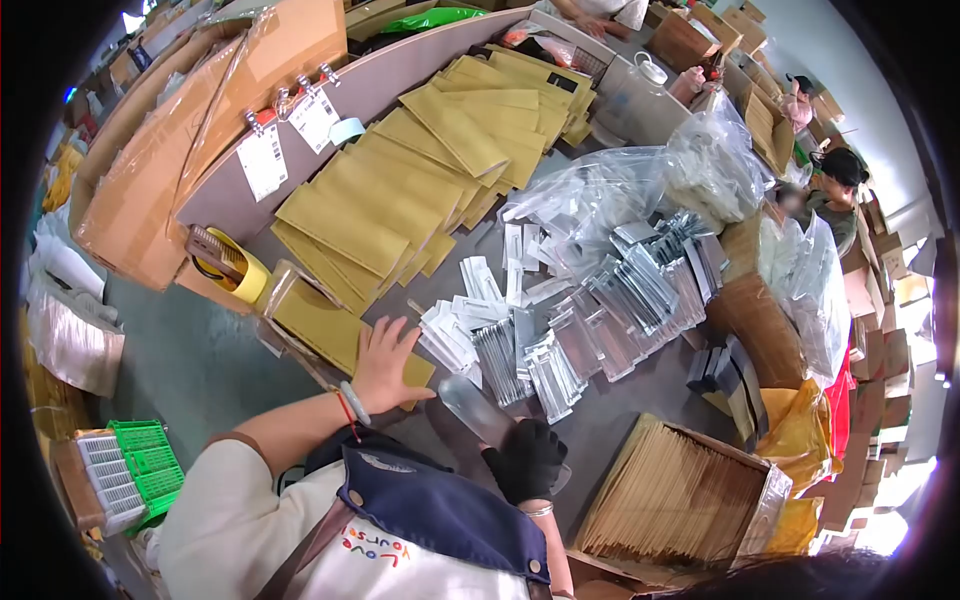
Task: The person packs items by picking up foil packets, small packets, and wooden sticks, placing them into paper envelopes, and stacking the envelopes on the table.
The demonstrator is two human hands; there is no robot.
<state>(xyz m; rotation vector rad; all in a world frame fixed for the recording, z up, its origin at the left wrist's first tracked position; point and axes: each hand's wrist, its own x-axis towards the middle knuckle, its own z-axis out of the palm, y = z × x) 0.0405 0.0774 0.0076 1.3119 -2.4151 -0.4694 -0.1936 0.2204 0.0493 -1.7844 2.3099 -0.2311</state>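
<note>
On the table (pixel 620 415), envelopes (pixel 370 205) lie left of the packets (pixel 635 290), with plastic bags (pixel 705 165) behind the packets.

Multicoloured "Love Yourself" lettering (pixel 378 545) on the white shirt (pixel 225 510).

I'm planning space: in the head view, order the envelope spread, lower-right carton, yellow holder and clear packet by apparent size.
1. Envelope spread
2. Lower-right carton
Unranked: yellow holder, clear packet; they look similar, packet partly hidden.
</note>
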